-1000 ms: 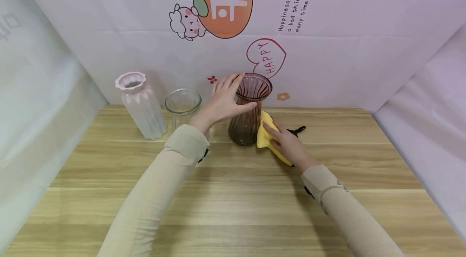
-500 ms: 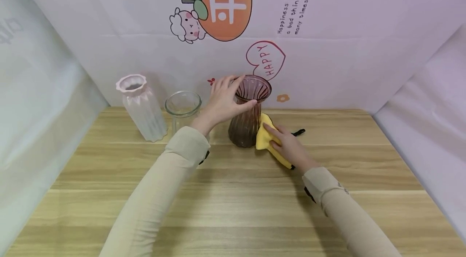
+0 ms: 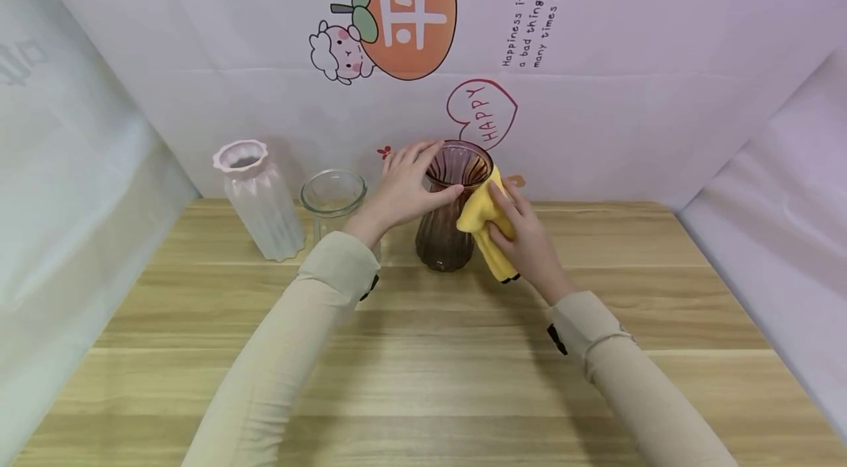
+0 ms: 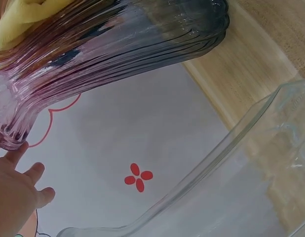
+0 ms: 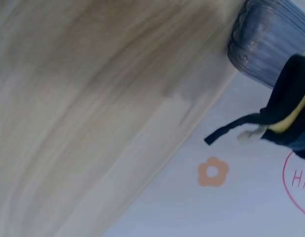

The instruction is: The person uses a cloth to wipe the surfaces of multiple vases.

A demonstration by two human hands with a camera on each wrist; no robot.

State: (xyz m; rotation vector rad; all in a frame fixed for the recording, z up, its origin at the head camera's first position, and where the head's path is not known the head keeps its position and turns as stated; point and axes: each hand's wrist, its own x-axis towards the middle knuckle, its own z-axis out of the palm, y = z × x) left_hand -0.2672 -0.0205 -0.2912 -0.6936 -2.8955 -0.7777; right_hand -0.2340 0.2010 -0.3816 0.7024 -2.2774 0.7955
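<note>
A ribbed purple glass vase [image 3: 442, 235], darker toward its base, stands upright on the wooden table. My left hand [image 3: 405, 191] grips its flared rim, thumb at the near side and fingers at the far left. In the left wrist view the fingertips of the left hand [image 4: 19, 190] lie right at the rim. My right hand [image 3: 529, 243] pinches a folded yellow cloth [image 3: 484, 215] with black edging against the vase's upper right side, just below the rim. The right wrist view shows the cloth's black edge and loop [image 5: 285, 96] beside the vase [image 5: 263, 42].
Left of the purple vase stands a clear glass vase [image 3: 333, 191], partly hidden by my left forearm. Farther left is a pleated pinkish-white vase [image 3: 265, 209]. A printed white backdrop [image 3: 609, 136] rises close behind the table [image 3: 423, 379].
My right hand has slid the yellow cloth up the vase's right side, from near the base to just under the rim. The left hand keeps its grip on the rim.
</note>
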